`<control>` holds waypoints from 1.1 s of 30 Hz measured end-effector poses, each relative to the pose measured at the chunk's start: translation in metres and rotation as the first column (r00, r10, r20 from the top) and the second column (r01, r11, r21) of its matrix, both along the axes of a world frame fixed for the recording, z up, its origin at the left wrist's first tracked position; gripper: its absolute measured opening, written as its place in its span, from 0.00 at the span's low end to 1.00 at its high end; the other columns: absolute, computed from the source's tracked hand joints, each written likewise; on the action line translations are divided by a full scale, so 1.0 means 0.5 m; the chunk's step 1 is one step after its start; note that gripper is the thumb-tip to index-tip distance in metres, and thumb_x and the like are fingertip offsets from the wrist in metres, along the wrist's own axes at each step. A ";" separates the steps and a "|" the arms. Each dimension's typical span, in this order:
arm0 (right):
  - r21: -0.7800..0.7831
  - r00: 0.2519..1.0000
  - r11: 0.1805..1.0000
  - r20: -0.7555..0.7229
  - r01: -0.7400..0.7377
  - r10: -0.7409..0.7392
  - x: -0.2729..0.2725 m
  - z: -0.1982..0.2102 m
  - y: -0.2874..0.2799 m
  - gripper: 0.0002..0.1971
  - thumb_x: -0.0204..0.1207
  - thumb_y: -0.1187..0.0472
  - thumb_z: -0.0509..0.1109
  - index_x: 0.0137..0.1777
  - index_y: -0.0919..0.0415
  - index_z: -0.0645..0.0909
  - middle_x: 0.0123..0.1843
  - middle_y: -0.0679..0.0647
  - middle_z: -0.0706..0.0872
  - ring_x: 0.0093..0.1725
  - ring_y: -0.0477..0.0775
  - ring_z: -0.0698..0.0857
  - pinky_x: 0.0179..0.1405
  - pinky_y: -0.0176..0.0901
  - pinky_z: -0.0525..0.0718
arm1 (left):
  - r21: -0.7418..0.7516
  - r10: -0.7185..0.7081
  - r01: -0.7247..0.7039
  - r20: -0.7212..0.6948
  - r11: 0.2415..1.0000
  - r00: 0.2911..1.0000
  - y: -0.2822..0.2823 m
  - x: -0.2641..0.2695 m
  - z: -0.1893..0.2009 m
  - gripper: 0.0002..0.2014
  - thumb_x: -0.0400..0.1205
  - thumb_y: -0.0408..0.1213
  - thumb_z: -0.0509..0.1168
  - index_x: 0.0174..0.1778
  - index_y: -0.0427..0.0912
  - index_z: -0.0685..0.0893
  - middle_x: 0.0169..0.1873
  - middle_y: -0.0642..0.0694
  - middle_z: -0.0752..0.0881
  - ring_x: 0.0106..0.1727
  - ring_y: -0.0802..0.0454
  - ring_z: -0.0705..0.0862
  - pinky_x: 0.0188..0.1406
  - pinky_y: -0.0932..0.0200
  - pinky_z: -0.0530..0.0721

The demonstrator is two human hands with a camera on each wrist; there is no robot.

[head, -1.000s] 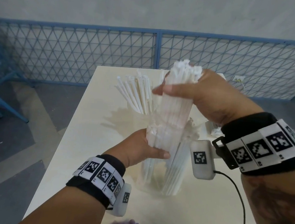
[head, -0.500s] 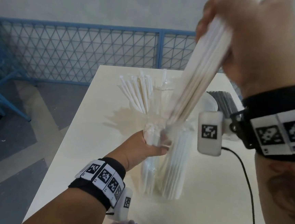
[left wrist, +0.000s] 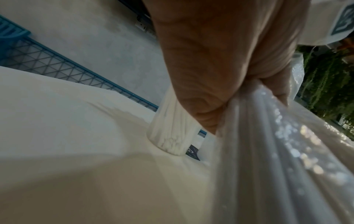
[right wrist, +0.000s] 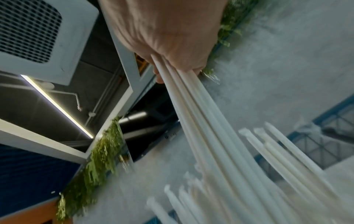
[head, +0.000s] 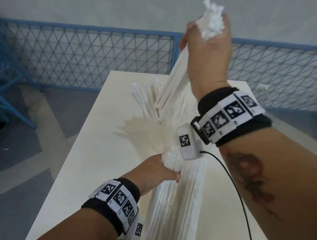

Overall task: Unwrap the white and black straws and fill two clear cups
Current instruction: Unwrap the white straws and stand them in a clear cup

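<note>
My right hand (head: 205, 34) is raised high above the table and grips a bundle of white straws (head: 177, 73) near their top ends; the same bundle (right wrist: 193, 109) shows in the right wrist view. Their lower ends hang above the open pack of white straws (head: 180, 208), which stands upright in clear plastic wrap (left wrist: 268, 144). My left hand (head: 160, 171) grips this pack near its top. Behind it, more white straws (head: 146, 101) fan out of a clear cup (left wrist: 172, 128). The black straws are hidden behind my right arm.
The pale table (head: 91, 171) has its left edge close to my left arm. A black cable (head: 234, 185) runs from my right wrist across the table. A blue mesh fence (head: 82, 55) stands behind the table's far end.
My right hand has pulled the bundle of white straws up and out of the pack, from just above my left hand to high overhead. My left hand kept its grip on the pack.
</note>
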State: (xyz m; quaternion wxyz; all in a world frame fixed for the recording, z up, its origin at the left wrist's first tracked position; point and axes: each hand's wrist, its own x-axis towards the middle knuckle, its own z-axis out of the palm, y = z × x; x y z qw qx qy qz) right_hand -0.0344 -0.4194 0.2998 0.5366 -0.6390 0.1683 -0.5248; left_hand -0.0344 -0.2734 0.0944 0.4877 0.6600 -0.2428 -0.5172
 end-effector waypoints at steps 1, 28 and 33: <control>0.010 0.998 1.000 -0.054 -0.018 0.018 0.019 -0.022 0.011 0.11 0.79 0.69 0.68 0.58 0.59 0.74 0.38 0.50 0.83 0.34 0.43 0.84 0.37 0.33 0.83 | 0.000 0.005 -0.005 -0.002 1.000 1.000 0.001 0.000 -0.001 0.20 0.69 0.31 0.78 0.58 0.34 0.89 0.56 0.36 0.93 0.63 0.39 0.90 0.75 0.44 0.81; -0.325 0.303 0.592 -0.943 -0.737 -0.139 0.008 -0.061 -0.020 0.30 0.88 0.42 0.45 0.85 0.57 0.59 0.88 0.45 0.50 0.86 0.47 0.53 0.81 0.45 0.53 | -0.032 -0.052 0.052 -0.004 0.998 0.999 0.031 0.009 0.009 0.21 0.67 0.42 0.79 0.56 0.43 0.91 0.56 0.43 0.94 0.63 0.47 0.90 0.77 0.44 0.79; -0.266 0.160 0.567 -0.960 -0.779 -0.230 0.017 -0.052 -0.008 0.35 0.86 0.38 0.42 0.86 0.59 0.52 0.88 0.48 0.39 0.87 0.53 0.43 0.84 0.65 0.47 | -0.075 -0.020 0.020 0.005 0.997 1.000 0.032 0.012 0.030 0.19 0.73 0.37 0.78 0.61 0.48 0.90 0.58 0.48 0.93 0.64 0.50 0.90 0.77 0.45 0.79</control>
